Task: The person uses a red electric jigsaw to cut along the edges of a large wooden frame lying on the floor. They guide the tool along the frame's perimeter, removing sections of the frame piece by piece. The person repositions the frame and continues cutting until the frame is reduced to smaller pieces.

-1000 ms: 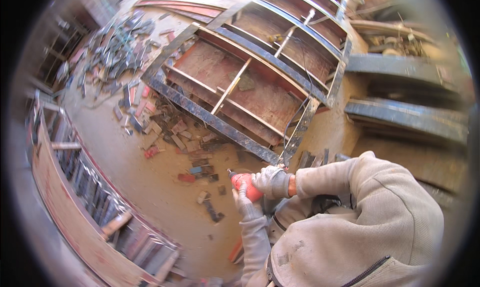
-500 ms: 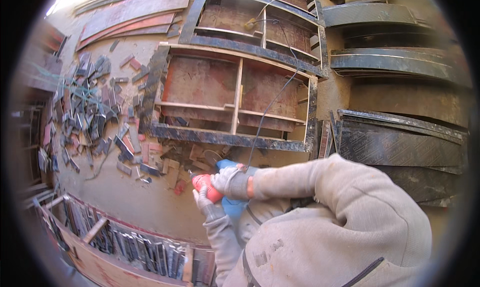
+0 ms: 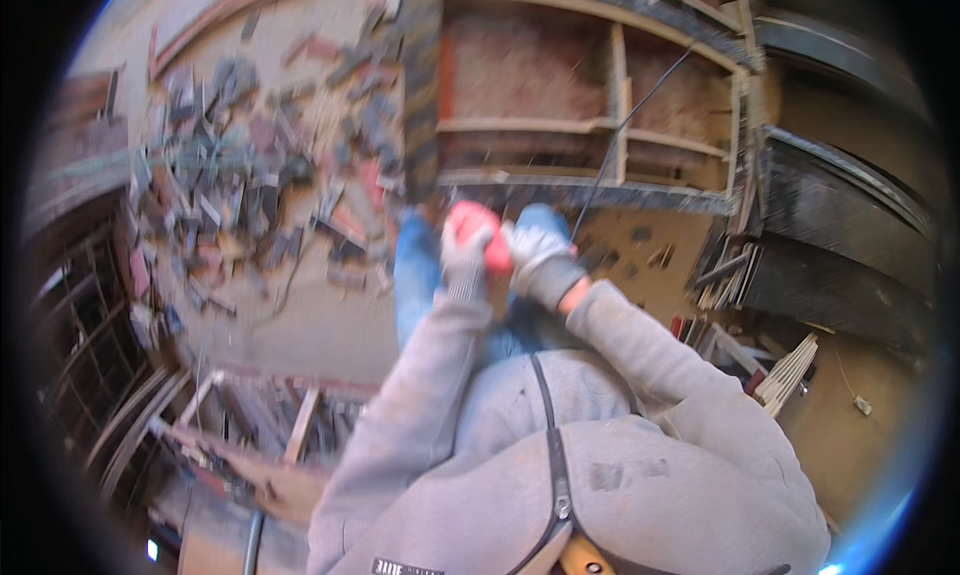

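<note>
Left hand (image 3: 462, 255) and right hand (image 3: 542, 247) gripping red power tool (image 3: 474, 218), fingers (image 3: 480, 236) clamping around its body, tool sitting near wooden frame (image 3: 660, 197), black cable (image 3: 653, 92) running across frame, wood offcuts (image 3: 265, 197) lying to the left.

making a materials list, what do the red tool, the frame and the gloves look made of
Tool: probably moulded plastic, from its even, bright red casing; blur hides the finish.
Frame: looks like wood, its slats pale and bare; its outer edges are dark and speckled, perhaps coated or stained.
Gloves: likely soft fabric, pale and matte; any weave is blurred.
</note>
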Available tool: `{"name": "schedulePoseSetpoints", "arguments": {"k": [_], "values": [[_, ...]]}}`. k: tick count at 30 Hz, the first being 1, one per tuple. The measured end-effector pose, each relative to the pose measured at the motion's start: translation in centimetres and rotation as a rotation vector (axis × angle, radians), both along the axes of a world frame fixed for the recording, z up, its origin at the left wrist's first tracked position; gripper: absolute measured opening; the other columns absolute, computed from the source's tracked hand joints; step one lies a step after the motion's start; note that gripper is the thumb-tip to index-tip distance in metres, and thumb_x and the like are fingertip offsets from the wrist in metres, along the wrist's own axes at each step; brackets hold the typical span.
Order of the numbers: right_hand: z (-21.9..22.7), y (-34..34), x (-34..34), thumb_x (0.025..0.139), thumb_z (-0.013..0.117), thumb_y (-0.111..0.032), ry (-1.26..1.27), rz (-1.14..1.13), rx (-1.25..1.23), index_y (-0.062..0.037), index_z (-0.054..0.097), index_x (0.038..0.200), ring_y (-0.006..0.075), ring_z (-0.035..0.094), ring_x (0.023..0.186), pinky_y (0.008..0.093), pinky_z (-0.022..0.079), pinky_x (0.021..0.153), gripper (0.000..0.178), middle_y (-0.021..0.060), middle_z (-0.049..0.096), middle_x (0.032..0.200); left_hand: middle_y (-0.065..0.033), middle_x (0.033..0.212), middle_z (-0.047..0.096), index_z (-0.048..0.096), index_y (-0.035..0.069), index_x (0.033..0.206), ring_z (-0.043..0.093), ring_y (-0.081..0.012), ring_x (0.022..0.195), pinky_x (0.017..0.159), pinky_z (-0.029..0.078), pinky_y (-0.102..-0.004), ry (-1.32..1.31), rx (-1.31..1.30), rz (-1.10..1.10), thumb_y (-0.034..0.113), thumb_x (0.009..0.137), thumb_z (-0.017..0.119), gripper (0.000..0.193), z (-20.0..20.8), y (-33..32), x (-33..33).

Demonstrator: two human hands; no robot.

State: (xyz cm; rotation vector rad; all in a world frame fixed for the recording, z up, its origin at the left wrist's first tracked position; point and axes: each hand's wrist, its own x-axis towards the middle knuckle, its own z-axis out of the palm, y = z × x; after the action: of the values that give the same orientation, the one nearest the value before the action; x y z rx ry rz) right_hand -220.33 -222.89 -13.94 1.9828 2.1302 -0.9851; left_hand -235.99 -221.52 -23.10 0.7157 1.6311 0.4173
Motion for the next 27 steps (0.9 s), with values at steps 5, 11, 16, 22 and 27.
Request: {"name": "schedulePoseSetpoints", "arguments": {"k": [5, 11, 16, 22, 27], "values": [[-3.1, 1.7, -5.5, 0.079, 0.069, -0.015, -0.026, -0.066, 0.022, -0.0011, 0.063, 0.125, 0.0361, 0.072, 0.087, 0.0495, 0.058, 0.075, 0.048, 0.0195, 0.072, 0.094, -0.0218, 0.152, 0.056, 0.040, 0.009, 0.161, 0.061, -0.0359, 0.133, 0.110, 0.050, -0.0418, 0.087, -0.233, -0.011, 0.036, 0.077, 0.085, 0.100, -0.8, 4.0, -4.0], [-3.6, 1.8, -8.7, 0.079, 0.071, -0.016, -0.079, -0.127, -0.198, -0.0026, 0.058, 0.113, 0.0390, 0.073, 0.090, 0.0514, 0.059, 0.076, 0.039, 0.0209, 0.072, 0.091, -0.0216, 0.151, 0.058, 0.038, 0.011, 0.163, 0.063, -0.0341, 0.130, 0.108, 0.051, -0.0405, 0.103, -0.337, -0.056, 0.036, 0.076, 0.085, 0.101, -2.2, 4.1, -6.9], [-3.8, 2.1, -9.7, 0.079, 0.071, -0.016, -0.058, -0.182, -0.177, -0.0039, 0.057, 0.111, 0.0393, 0.072, 0.086, 0.0523, 0.059, 0.074, 0.037, 0.0205, 0.072, 0.089, -0.0225, 0.151, 0.058, 0.039, 0.011, 0.163, 0.063, -0.0325, 0.130, 0.110, 0.050, -0.0392, 0.101, -0.400, -0.065, 0.032, 0.075, 0.086, 0.102, -2.5, 4.5, -7.4], [-4.5, 3.3, -9.2, 0.079, 0.072, -0.016, -0.085, -0.188, -0.162, -0.0047, 0.058, 0.110, 0.0382, 0.072, 0.085, 0.0513, 0.058, 0.074, 0.036, 0.0202, 0.072, 0.089, -0.0168, 0.143, 0.060, 0.039, 0.009, 0.162, 0.070, -0.0277, 0.109, 0.072, 0.064, -0.0409, 0.106, -0.341, -0.091, 0.025, 0.079, 0.088, 0.098, -3.6, 6.0, -6.9], [-5.1, 3.7, -8.7, 0.079, 0.072, -0.016, -0.063, -0.192, -0.163, -0.0047, 0.058, 0.110, 0.0381, 0.072, 0.084, 0.0510, 0.058, 0.074, 0.035, 0.0203, 0.072, 0.089, -0.0167, 0.143, 0.060, 0.038, 0.009, 0.162, 0.071, -0.0276, 0.107, 0.071, 0.063, -0.0402, 0.068, -0.329, -0.020, 0.024, 0.079, 0.087, 0.098, -4.7, 5.8, -6.3]]}}
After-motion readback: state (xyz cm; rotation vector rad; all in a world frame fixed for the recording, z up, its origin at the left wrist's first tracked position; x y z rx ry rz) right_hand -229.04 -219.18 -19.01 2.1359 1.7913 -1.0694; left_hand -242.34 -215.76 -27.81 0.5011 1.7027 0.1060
